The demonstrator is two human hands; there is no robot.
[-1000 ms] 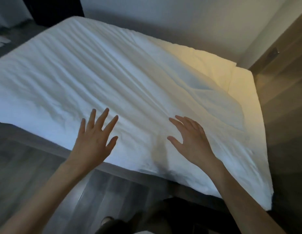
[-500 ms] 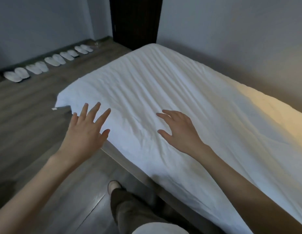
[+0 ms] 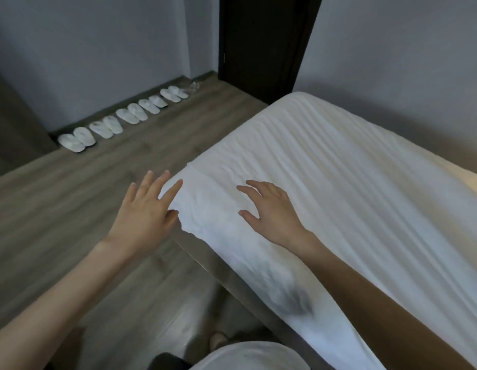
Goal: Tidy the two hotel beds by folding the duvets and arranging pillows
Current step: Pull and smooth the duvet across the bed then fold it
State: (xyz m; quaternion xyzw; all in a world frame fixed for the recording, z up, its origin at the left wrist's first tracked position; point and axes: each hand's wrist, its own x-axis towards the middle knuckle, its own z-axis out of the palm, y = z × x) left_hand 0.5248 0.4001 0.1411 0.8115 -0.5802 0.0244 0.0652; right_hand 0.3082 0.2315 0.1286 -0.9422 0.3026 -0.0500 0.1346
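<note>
Lying on the bed (image 3: 218,273), the white duvet (image 3: 339,196) runs lengthwise left to right; left hand (image 3: 146,209) and right hand (image 3: 272,212) are both released, fingers spread, at its near-left corner. Wood floor (image 3: 72,209), slippers (image 3: 125,118) lining the far wall (image 3: 98,49).

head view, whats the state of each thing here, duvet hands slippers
wrinkled white duvet: spread flat, unfolded
left hand: open, fingers spread, at the duvet's corner
right hand: open, above the duvet near that corner
white slippers: paired in a row along the grey wall
</note>
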